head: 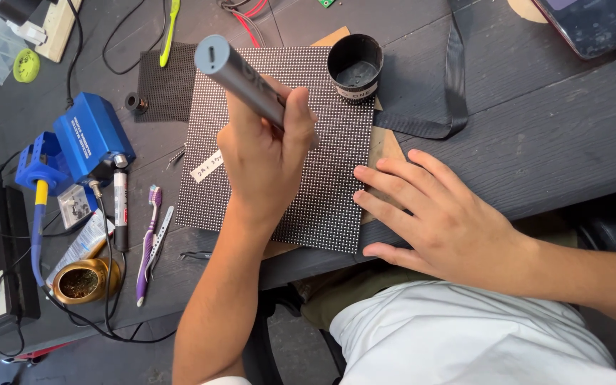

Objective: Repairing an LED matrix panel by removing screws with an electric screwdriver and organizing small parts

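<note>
My left hand point(265, 153) is closed around a grey cylindrical tool point(233, 70), held upright and tilted over a square dotted panel point(336, 171) lying flat on the dark table point(536, 114). The tool's tip is hidden behind my fingers. My right hand point(429, 214) rests flat with fingers spread, its fingertips on the panel's right edge and the brown card under it. A small white label point(206, 166) sits on the panel's left side.
A black round tub point(355, 65) stands at the panel's top right corner. To the left lie a blue soldering station point(94, 135), a brass tip cleaner point(83, 280), a purple toothbrush point(147, 242), a marker point(120, 207), tweezers point(197, 254) and cables. A black strap point(454, 71) curls at the right.
</note>
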